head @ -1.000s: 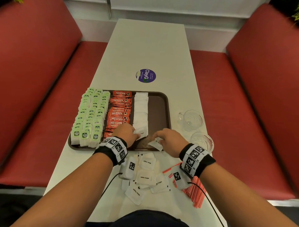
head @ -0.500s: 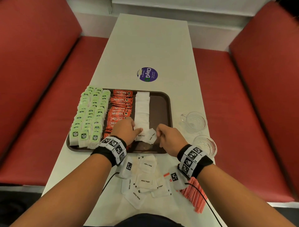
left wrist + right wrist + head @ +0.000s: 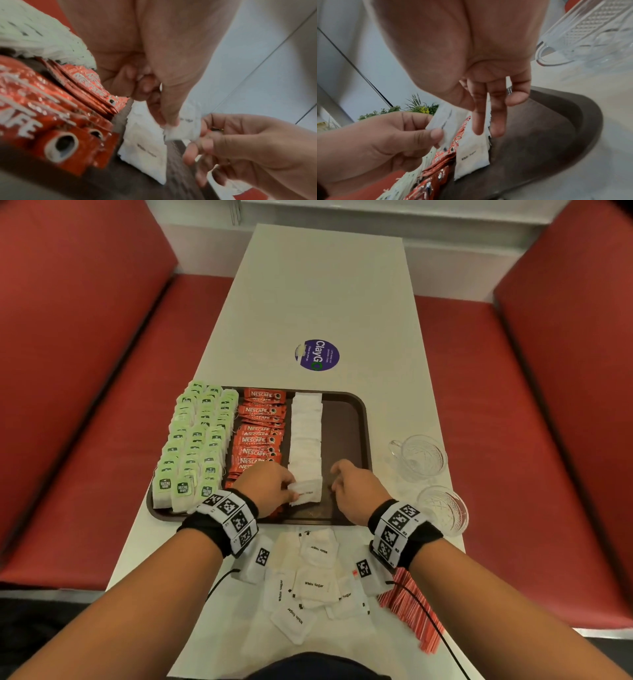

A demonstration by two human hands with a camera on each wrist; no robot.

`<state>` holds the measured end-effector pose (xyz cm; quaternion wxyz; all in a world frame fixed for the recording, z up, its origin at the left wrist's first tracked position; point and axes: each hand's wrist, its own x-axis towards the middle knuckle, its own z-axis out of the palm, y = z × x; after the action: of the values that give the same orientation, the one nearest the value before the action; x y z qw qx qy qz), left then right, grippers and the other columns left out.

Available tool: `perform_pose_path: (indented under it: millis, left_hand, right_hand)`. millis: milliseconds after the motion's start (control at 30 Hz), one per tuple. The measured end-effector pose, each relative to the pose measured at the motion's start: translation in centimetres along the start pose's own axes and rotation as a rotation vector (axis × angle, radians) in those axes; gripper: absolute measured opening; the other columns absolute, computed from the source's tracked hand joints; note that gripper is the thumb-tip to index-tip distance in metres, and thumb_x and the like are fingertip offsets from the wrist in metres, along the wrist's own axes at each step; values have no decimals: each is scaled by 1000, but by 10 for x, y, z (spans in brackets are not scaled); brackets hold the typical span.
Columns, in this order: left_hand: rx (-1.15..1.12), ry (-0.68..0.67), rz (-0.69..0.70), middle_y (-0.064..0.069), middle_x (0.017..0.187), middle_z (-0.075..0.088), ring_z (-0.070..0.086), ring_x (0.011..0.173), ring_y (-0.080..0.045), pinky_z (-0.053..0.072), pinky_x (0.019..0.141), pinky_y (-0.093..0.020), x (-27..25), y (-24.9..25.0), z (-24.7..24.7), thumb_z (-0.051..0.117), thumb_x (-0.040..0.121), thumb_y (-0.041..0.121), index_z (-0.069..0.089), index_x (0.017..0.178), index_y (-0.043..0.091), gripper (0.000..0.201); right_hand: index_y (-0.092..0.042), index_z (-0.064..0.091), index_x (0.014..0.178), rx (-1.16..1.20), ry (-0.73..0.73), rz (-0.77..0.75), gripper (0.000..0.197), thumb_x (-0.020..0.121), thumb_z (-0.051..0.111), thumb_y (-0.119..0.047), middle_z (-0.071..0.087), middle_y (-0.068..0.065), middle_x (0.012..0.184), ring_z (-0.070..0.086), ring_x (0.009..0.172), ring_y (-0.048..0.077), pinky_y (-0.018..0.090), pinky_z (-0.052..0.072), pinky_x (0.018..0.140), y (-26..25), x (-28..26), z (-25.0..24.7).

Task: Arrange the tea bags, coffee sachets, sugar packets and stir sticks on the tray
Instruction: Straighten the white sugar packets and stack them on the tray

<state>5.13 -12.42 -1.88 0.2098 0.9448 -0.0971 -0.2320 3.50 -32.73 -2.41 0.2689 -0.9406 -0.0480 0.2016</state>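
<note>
On the brown tray [image 3: 346,433] green tea bags [image 3: 195,440] fill the left, red coffee sachets [image 3: 258,436] the middle, and a row of white sugar packets [image 3: 306,433] runs beside them. My left hand [image 3: 289,489] pinches a sugar packet [image 3: 308,493] at the near end of that row; the left wrist view shows this sugar packet [image 3: 181,129] between thumb and fingers. My right hand [image 3: 337,479] hovers just right of it, fingers [image 3: 494,119] straight and holding nothing. Loose sugar packets [image 3: 313,583] and red stir sticks [image 3: 411,611] lie on the table in front of the tray.
Two glass cups [image 3: 419,457] [image 3: 443,508] stand right of the tray near the table edge. A round purple sticker [image 3: 317,355] marks the white table [image 3: 322,285] beyond the tray. Red benches [image 3: 85,371] flank the table on both sides.
My right hand carried a sugar packet from the tray's front edge to the near end of the sugar row and let go. My left hand now pinches it there.
</note>
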Motion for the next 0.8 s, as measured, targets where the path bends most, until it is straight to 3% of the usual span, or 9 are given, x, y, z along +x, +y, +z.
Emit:
perform_pose_path:
  millis: [100,233,333,433,533,800]
  left_hand:
    - [135,-77,-42,4,88,67,60,79,-14,45,69,-26,5,3,4,71,87,43,74,95,18,27]
    - [154,18,-113,4,99,67,61,89,-17,51,79,-31,9,5,10,75,83,43,67,101,22,29]
    - [72,99,-164,5,91,62,60,85,-17,53,78,-36,7,4,16,81,76,44,53,99,25,41]
    - [98,105,-140,7,94,58,56,87,-17,53,77,-36,4,3,20,86,67,46,49,95,28,50]
    - [144,119,-90,5,104,57,50,97,-18,48,82,-32,4,2,23,87,67,45,51,93,28,47]
    - [153,142,-55,4,116,60,51,110,-19,46,93,-33,14,2,17,84,74,42,63,107,25,42]
  right_hand:
    - [-13,62,125,-161,-65,-2,31,98,49,-20,66,6,116,61,105,24,35,51,92,1,3,3]
    - [-11,68,98,-238,-92,4,30,95,57,-39,68,4,93,64,87,23,33,53,75,1,6,9]
    - [-14,64,80,-263,-76,21,33,94,58,-44,63,1,75,61,73,19,29,48,65,-1,10,14]
    - [-16,68,81,-261,-53,31,31,93,59,-44,65,0,75,63,73,19,30,52,68,-2,15,20]
    - [-18,68,81,-293,-41,28,28,92,62,-43,64,-2,76,62,72,18,31,53,68,-5,20,24]
    - [-17,69,91,-376,-6,28,31,90,63,-47,68,2,84,66,78,22,39,58,77,-16,31,23]
